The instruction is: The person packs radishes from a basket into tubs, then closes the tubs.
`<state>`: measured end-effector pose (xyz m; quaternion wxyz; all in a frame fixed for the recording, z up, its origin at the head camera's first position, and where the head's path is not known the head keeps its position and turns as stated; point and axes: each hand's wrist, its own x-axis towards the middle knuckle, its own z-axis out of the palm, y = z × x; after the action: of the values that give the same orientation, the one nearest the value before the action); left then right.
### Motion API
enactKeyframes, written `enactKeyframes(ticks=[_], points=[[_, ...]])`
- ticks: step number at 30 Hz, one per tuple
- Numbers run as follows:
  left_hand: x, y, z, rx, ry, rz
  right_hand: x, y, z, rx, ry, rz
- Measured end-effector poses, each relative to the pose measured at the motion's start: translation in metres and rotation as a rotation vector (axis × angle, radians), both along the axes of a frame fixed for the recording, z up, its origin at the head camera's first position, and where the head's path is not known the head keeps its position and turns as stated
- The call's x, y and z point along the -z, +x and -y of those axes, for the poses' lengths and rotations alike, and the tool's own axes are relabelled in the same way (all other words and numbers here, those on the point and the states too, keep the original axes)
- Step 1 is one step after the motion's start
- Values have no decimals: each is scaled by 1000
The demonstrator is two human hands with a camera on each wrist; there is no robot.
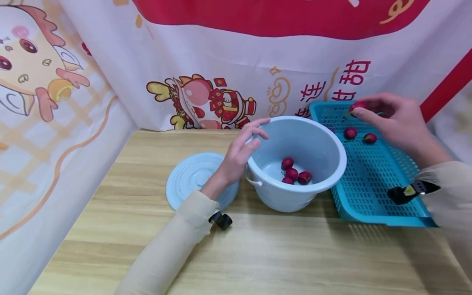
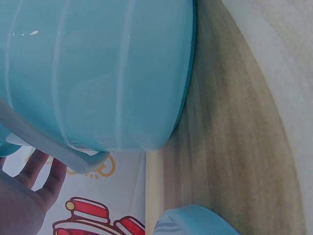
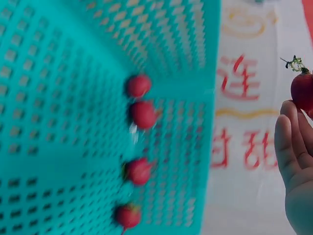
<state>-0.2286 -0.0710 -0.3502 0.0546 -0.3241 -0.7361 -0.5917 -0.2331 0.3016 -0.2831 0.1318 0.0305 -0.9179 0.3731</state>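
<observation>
A pale blue bucket (image 1: 295, 200) stands upright with several red radishes (image 1: 291, 174) on its bottom. My left hand (image 1: 239, 153) rests at the bucket's left rim, fingers extended and spread. In the left wrist view those fingers (image 2: 51, 183) show beyond the bucket's handle (image 2: 54, 147). To the right, my right hand (image 1: 400, 119) pinches a radish (image 1: 357, 107) between thumb and fingers, above the far end of a turquoise basket (image 1: 363, 217). That held radish (image 3: 302, 90) has a short green stem. Several more radishes (image 3: 139, 171) lie in the basket.
A round pale blue lid (image 1: 184, 180) lies on the wooden table (image 1: 258, 254), left of the bucket and partly behind my left forearm. The basket stands close against the bucket's right side. A printed cloth (image 1: 228, 53) hangs behind the table.
</observation>
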Motion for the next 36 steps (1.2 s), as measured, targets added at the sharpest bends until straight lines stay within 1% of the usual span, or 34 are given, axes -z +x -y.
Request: enactKeyframes(ticks=[2,5,8,11,14,18,20,26,33,36], points=[[0,1,1,-1,1,3,-6,4,14,-55,-35,-51],[1,3,2,-4,-1,10,-12,11,37,-147,-59,-123],[3,5,3,-5,-3,18,-15,16,60,-237,-64,-152],[5,6,4,-9,-9,24,-15,20,83,-302,-49,-129],[7,8,6,-15,-14,32,-9,21,103,-357,-4,-70],[9,11,7,-17,-23,36,1,21,118,-382,102,-25],[10,11,6,-13,-26,34,4,21,118,-392,158,-31],[8,10,4,-3,-21,26,5,21,114,-434,280,-33],[1,8,3,-4,-17,10,-3,23,116,-431,326,-66],[0,8,3,-4,-17,13,-4,24,117,-436,336,-74]])
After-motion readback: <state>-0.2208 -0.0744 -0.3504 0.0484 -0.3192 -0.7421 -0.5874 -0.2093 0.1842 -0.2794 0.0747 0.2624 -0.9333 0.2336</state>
